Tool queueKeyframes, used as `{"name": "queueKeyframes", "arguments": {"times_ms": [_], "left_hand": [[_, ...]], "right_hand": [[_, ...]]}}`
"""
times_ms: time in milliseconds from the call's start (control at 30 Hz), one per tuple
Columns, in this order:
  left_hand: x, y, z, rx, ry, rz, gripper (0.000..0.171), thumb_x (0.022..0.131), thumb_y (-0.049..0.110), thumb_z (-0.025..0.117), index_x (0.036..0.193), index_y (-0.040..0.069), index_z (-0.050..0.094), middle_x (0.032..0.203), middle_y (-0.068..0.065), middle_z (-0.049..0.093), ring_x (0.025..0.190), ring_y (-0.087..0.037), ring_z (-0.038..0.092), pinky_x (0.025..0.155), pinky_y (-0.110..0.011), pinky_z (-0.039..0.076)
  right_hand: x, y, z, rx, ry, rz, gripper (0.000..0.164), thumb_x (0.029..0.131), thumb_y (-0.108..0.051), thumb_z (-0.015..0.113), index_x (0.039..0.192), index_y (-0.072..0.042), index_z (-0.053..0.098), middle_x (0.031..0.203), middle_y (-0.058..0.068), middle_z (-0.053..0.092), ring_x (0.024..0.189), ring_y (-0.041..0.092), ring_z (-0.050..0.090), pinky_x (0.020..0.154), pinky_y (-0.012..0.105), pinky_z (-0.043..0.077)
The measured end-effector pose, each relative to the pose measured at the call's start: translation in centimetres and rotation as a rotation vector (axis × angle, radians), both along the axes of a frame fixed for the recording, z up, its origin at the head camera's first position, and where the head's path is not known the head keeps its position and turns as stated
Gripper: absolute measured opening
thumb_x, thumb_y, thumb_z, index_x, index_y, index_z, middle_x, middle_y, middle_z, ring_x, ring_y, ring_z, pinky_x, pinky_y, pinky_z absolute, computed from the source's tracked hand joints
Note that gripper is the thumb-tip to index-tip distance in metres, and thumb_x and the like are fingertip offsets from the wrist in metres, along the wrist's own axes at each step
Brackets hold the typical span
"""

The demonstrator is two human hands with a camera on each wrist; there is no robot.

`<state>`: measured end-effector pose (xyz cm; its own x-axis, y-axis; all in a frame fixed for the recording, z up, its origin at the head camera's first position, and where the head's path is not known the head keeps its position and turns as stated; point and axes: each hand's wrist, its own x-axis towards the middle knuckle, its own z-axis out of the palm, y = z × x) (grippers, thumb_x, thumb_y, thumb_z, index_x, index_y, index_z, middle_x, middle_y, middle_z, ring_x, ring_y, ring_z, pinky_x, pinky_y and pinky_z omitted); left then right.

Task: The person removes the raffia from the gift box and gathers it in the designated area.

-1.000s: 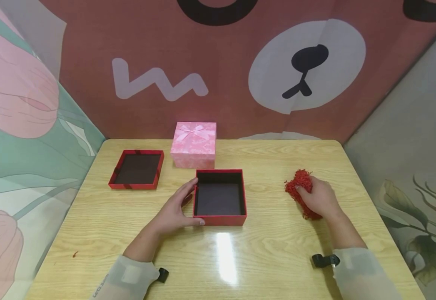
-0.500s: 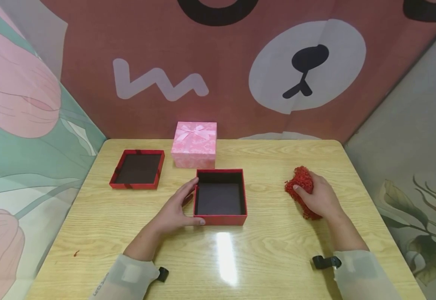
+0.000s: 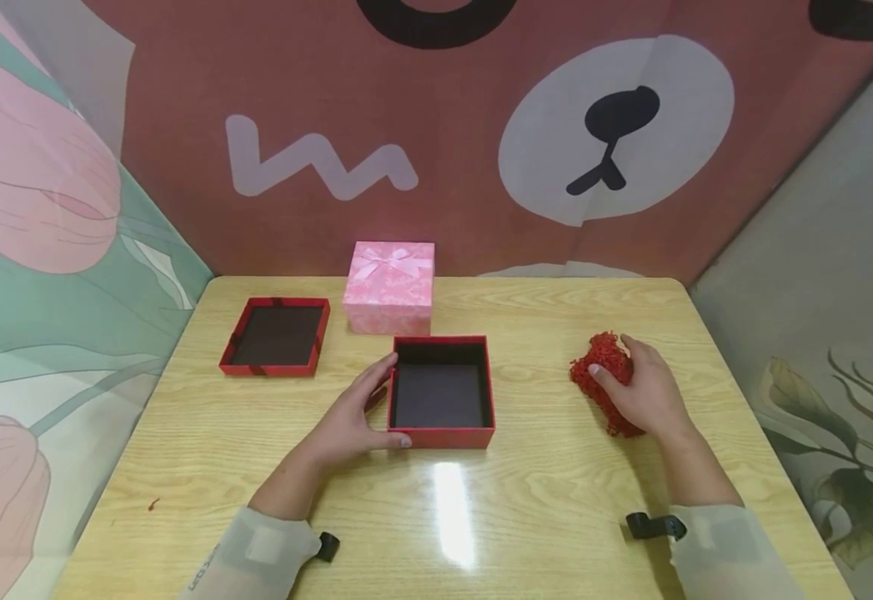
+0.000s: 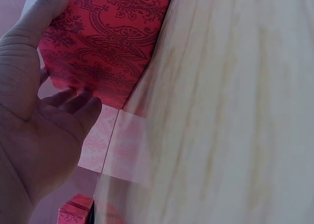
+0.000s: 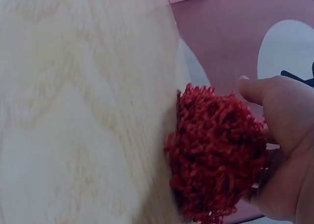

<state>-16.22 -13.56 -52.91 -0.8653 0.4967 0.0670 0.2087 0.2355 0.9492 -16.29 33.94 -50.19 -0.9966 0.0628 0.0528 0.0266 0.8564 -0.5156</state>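
At the centre of the head view, the red box (image 3: 453, 438) is touched by the left hand (image 3: 343, 429), thumb and fingers apart. At right, the red shreds (image 3: 596, 392) are gripped by the right hand (image 3: 649, 393).

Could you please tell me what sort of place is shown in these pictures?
Probably an indoor tabletop corner, perhaps a simple workspace: a wood-grain table stands before a large cartoon backdrop, and a pink box and an open red box sit on it. I cannot tell which building.
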Motion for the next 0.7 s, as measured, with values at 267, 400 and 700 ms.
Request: {"name": "queueKeyframes", "arguments": {"times_ms": [267, 400, 700], "left_hand": [[-0.1, -0.1, 0.2, -0.007, 0.021, -0.017, 0.12, 0.072, 0.025, 0.098, 0.166, 0.026, 0.024, 0.169, 0.004, 0.024, 0.154, -0.019, 0.028, 0.124, -0.045, 0.03], [-0.1, -0.1, 0.1, 0.0, 0.037, -0.027, 0.118, 0.073, 0.024, 0.097, 0.166, 0.025, 0.024, 0.17, -0.001, 0.024, 0.155, -0.025, 0.028, 0.123, -0.049, 0.03], [0.0, -0.2, 0.5, -0.022, 0.033, -0.027, 0.119, 0.073, 0.026, 0.097, 0.166, 0.026, 0.023, 0.17, 0.002, 0.024, 0.155, -0.024, 0.027, 0.123, -0.049, 0.03]], "right_hand": [[0.5, -1.6, 1.5, -0.045, 0.068, 0.011, 0.079, 0.1, -0.041, 0.068, 0.157, 0.003, 0.035, 0.153, 0.034, 0.039, 0.138, 0.056, 0.038, 0.109, 0.073, 0.036], [0.9, -2.6, 2.2, -0.076, 0.121, 0.031, 0.079, 0.099, -0.037, 0.071, 0.157, 0.002, 0.036, 0.154, 0.032, 0.039, 0.139, 0.055, 0.039, 0.109, 0.073, 0.037], [1.6, -5.6, 2.3, -0.133, 0.174, 0.105, 0.078, 0.096, -0.038, 0.075, 0.157, -0.004, 0.04, 0.156, 0.025, 0.041, 0.138, 0.05, 0.043, 0.107, 0.071, 0.041]]}}
